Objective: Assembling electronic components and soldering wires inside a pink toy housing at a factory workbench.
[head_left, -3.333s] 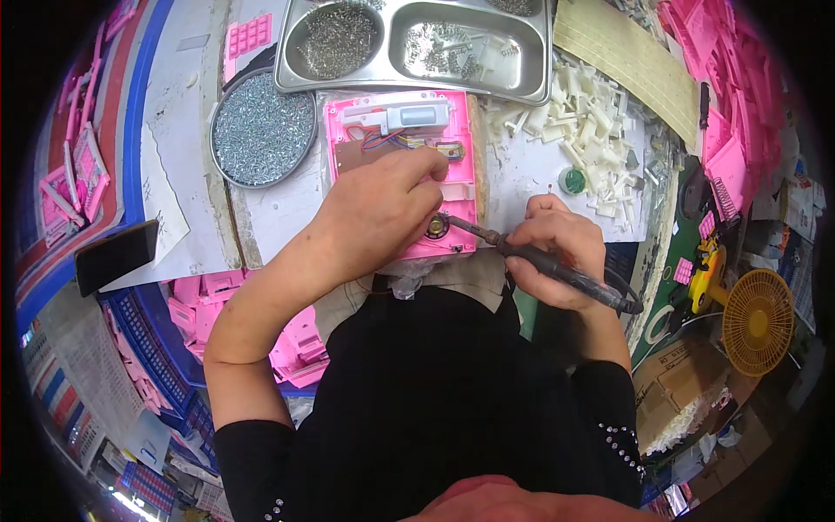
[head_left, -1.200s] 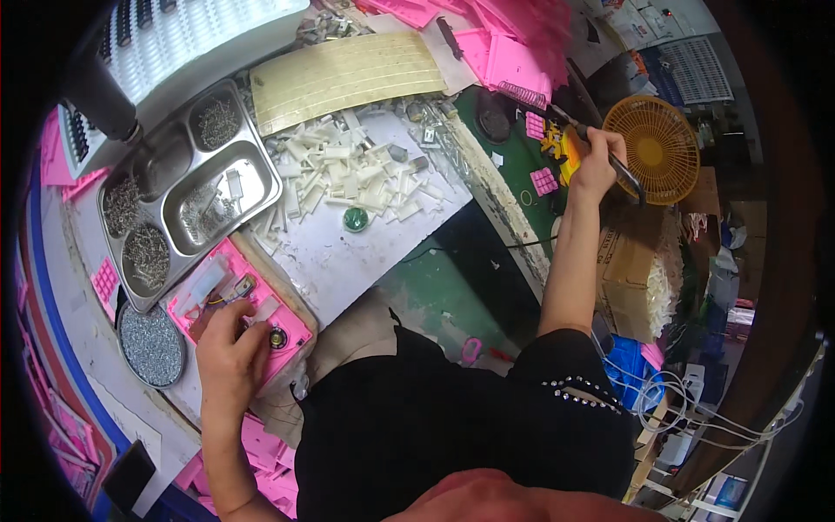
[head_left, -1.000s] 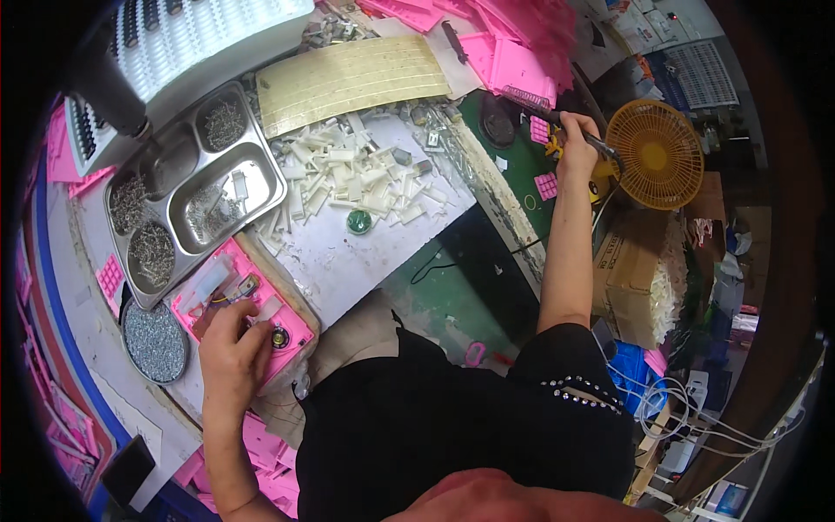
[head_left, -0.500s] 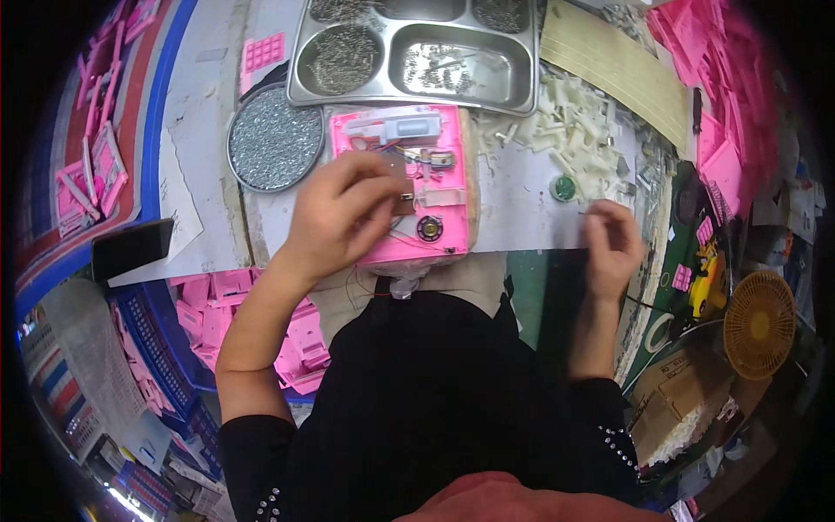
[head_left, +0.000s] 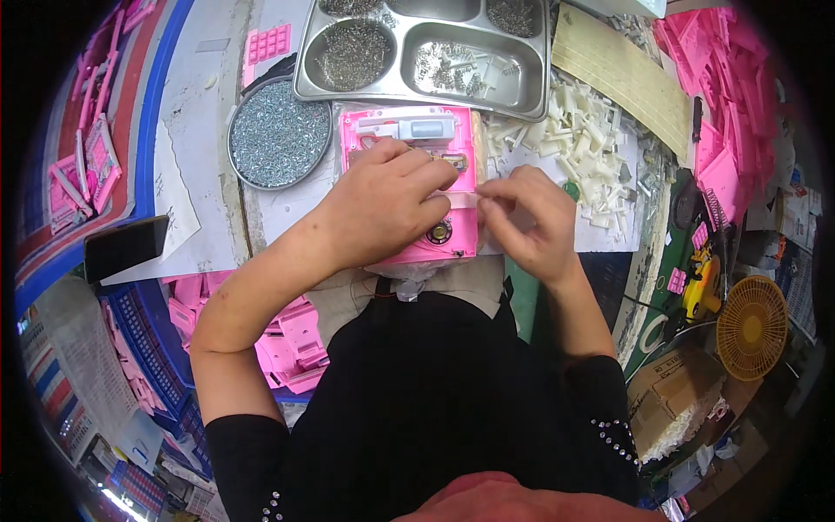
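Left hand (head_left: 383, 204) lies curled on the pink plastic housing (head_left: 409, 187), fingers pressing its middle. Right hand (head_left: 531, 222) at the housing's right edge, fingertips pinching a thin pale strip (head_left: 465, 199) that spans between both hands. Housing sits at the workbench's near edge. Round dish of screws (head_left: 278, 132) just left, steel compartment tray (head_left: 417, 48) behind, white plastic parts (head_left: 574, 148) to the right.
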